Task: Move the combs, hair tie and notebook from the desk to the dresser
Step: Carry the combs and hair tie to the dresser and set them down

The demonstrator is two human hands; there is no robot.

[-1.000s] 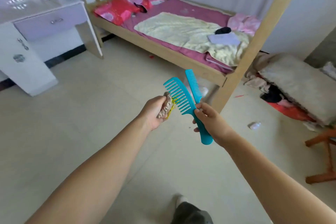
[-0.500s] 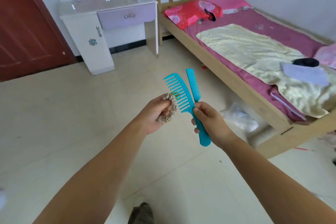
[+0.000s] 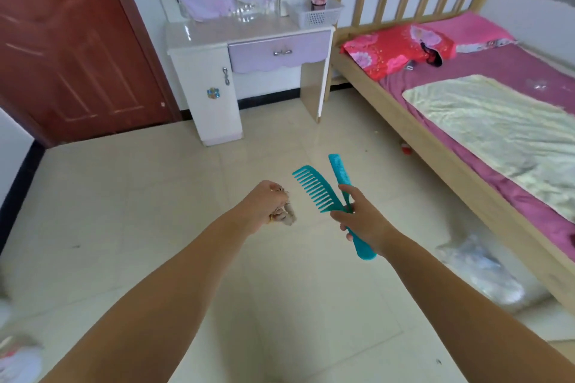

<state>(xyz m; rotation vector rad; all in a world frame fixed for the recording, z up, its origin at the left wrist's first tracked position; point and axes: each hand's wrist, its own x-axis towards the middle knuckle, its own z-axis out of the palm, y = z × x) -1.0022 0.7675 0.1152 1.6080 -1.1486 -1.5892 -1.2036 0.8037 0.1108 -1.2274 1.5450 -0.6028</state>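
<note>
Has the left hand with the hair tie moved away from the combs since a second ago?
Yes. The left hand and hair tie sat against the wide-tooth comb; now bare floor shows between them, the hand lying leftward.

We hold our left hand (image 3: 267, 203) out over the floor (image 3: 130, 211) with the hair tie (image 3: 284, 217) in it, and just to its right our right hand (image 3: 362, 218) grips both combs (image 3: 323, 193) together. Ahead stands the dresser (image 3: 249, 71), a basket (image 3: 315, 14) on its top at the right. The door (image 3: 62, 47) lies left of it, the bed (image 3: 466, 96) right.
</note>
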